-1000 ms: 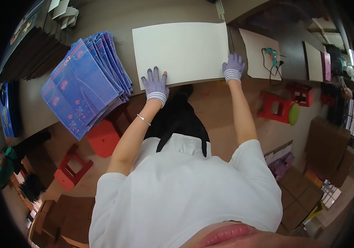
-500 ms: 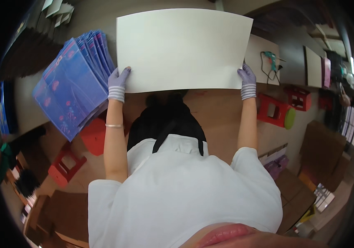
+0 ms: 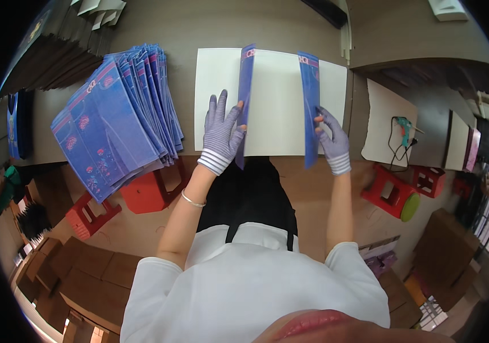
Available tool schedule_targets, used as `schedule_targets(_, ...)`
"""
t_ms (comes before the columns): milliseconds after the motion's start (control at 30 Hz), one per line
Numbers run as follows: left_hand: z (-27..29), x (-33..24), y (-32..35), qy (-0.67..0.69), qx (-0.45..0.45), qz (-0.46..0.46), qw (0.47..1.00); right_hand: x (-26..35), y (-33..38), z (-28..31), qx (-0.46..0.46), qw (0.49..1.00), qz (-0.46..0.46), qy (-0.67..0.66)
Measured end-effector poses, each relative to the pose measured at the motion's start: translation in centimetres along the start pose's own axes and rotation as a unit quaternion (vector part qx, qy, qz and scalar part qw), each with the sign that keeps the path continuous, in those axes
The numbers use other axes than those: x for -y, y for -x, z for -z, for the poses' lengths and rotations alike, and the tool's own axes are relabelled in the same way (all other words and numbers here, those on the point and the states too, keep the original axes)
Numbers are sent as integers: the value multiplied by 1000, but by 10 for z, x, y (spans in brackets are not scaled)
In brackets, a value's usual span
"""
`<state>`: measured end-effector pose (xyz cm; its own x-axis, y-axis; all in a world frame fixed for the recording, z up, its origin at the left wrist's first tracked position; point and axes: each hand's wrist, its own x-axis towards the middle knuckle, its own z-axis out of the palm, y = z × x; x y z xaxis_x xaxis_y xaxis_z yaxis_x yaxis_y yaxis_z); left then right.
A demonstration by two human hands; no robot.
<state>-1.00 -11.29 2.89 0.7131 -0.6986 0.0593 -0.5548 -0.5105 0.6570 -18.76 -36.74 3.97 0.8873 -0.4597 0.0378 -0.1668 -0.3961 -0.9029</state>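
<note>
White paper lies on the table in front of me. Over it stand two narrow blue printed paper panels, a left panel and a right panel, both raised at a steep angle. Whether they are folded-up sides of one sheet I cannot tell. My left hand, in a striped lilac glove with bare tips on some fingers, pinches the left panel between thumb and index finger, its other fingers stretched out. At the right panel's outer edge, my gloved right hand grips with bent fingers.
A fanned stack of blue printed paper pieces overhangs the table edge at left. On a pale board at right lies a teal glue gun with a black cord. Red stools stand below the edge on both sides.
The large white sheet held up by both hands is now lowered to the table. My hands have come closer together, and blue panels now show between them.
</note>
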Motion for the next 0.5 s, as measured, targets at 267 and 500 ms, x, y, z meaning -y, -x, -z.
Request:
schedule_targets(267,-43,-3,-42,36,-16,-32,999,-51,-40,-37,-68,995,1,-68)
schedule_targets(500,-46,1,-52,-17,80,-117,990,-56,-33,-28,-33,987,-23,-158)
